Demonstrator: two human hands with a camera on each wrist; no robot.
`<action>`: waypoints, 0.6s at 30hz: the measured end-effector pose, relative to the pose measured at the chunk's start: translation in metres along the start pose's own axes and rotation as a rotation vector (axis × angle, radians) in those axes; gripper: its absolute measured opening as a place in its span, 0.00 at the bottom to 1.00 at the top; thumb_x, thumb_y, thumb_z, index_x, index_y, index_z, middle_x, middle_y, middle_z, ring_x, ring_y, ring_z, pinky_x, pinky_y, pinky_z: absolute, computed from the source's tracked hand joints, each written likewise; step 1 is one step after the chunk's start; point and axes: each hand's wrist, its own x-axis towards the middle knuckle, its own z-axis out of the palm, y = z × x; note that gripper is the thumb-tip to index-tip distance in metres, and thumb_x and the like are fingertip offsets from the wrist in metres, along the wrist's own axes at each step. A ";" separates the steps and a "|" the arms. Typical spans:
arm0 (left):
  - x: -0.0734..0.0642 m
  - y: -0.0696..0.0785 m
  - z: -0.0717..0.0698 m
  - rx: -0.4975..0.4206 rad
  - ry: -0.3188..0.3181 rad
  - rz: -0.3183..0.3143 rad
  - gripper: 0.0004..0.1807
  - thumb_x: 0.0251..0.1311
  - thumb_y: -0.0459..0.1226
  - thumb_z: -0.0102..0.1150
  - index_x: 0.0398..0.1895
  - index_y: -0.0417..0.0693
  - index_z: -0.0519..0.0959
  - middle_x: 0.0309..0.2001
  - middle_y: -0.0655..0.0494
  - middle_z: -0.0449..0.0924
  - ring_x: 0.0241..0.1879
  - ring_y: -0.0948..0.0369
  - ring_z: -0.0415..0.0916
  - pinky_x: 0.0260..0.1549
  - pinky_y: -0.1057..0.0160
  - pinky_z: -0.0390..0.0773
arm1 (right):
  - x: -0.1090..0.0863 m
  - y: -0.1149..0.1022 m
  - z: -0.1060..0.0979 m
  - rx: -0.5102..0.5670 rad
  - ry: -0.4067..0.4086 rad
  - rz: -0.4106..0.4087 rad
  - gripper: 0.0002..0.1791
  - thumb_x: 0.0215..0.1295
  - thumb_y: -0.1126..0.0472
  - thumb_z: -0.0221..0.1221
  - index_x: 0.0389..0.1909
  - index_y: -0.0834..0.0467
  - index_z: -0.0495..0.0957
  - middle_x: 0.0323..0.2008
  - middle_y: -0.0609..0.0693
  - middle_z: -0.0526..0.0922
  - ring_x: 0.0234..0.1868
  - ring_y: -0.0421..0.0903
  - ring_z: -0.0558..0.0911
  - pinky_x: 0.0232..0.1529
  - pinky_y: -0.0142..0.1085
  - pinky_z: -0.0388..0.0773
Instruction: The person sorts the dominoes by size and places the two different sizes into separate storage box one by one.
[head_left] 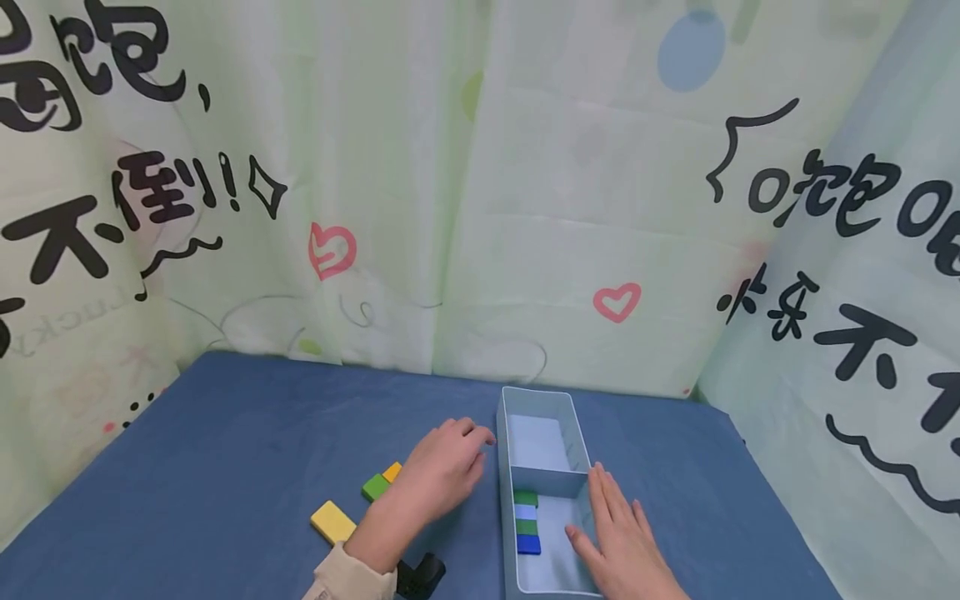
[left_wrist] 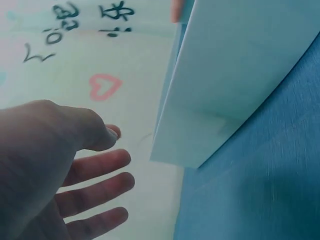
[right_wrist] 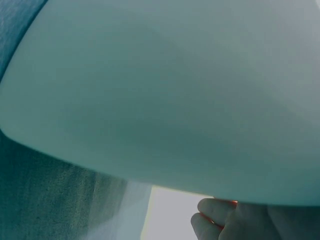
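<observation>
A light blue two-compartment box [head_left: 545,482] stands on the blue cloth. In its nearer compartment, flat green, light blue and dark blue blocks [head_left: 528,544] line the left wall in a row. My left hand [head_left: 444,467] hovers left of the box, fingers loosely bent; the left wrist view shows nothing between thumb and fingers. At the box's right wall is my right hand [head_left: 624,537], fingers straight, thumb over the nearer compartment. Left of my left forearm lie a yellow block [head_left: 332,522], a green block [head_left: 374,487] and an orange-yellow block [head_left: 392,472], the last two partly hidden by the arm.
The farther compartment [head_left: 538,442] has a pale floor, and a divider [head_left: 551,481] separates it from the nearer one. A printed curtain [head_left: 465,208] encloses the table's back and sides. A black device [head_left: 422,575] sits at my left wrist.
</observation>
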 end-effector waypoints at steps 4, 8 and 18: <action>-0.014 -0.007 -0.004 -0.057 0.011 -0.083 0.12 0.66 0.35 0.59 0.51 0.52 0.81 0.46 0.57 0.80 0.44 0.59 0.76 0.41 0.60 0.79 | 0.000 0.000 0.001 0.001 0.004 -0.003 0.51 0.71 0.37 0.50 0.77 0.67 0.41 0.78 0.64 0.43 0.78 0.65 0.47 0.69 0.71 0.43; -0.028 -0.012 -0.005 -0.093 0.018 -0.148 0.12 0.65 0.33 0.59 0.50 0.52 0.81 0.46 0.56 0.80 0.44 0.59 0.75 0.38 0.61 0.78 | 0.000 0.000 0.001 0.006 0.000 0.002 0.50 0.72 0.36 0.49 0.77 0.66 0.41 0.79 0.64 0.42 0.78 0.65 0.46 0.70 0.71 0.42; -0.041 -0.028 -0.005 -0.088 0.013 -0.241 0.11 0.64 0.33 0.61 0.48 0.52 0.82 0.44 0.54 0.80 0.42 0.57 0.75 0.36 0.58 0.76 | -0.001 0.001 0.000 0.008 0.002 -0.006 0.51 0.71 0.36 0.49 0.77 0.66 0.41 0.79 0.64 0.42 0.78 0.65 0.47 0.69 0.71 0.42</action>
